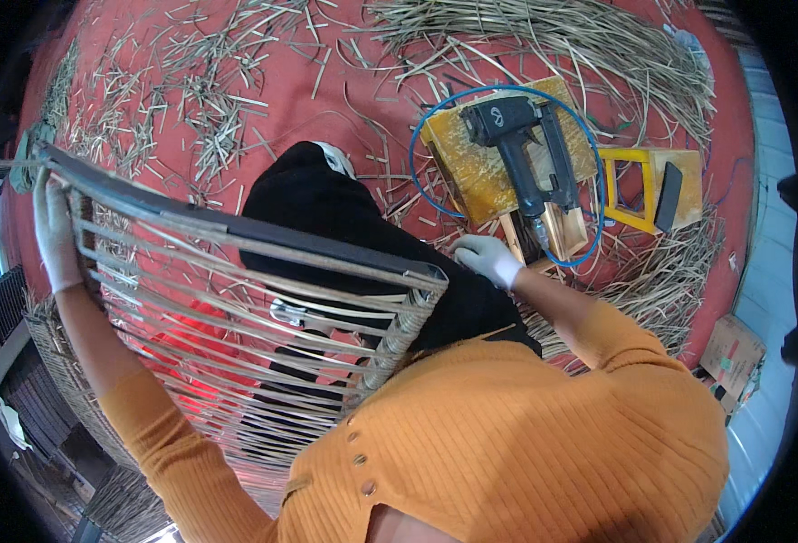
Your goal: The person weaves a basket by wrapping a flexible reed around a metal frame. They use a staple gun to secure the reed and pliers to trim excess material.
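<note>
Her left hand (55, 231) grips the woven frame (236, 299) to steady it upright, while her right hand (487, 258), unclenched, reaches toward the nail gun (518, 154) just beyond

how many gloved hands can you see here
2. The left hand grips the far left corner of the woven chair frame. The right hand rests by the black trousers, just below the nail gun. No others show.

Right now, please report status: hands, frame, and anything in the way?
Left hand grips woven frame at its far corner. Right hand empty, beside nail gun on yellow stool. Blue hose loops around stool.
</note>
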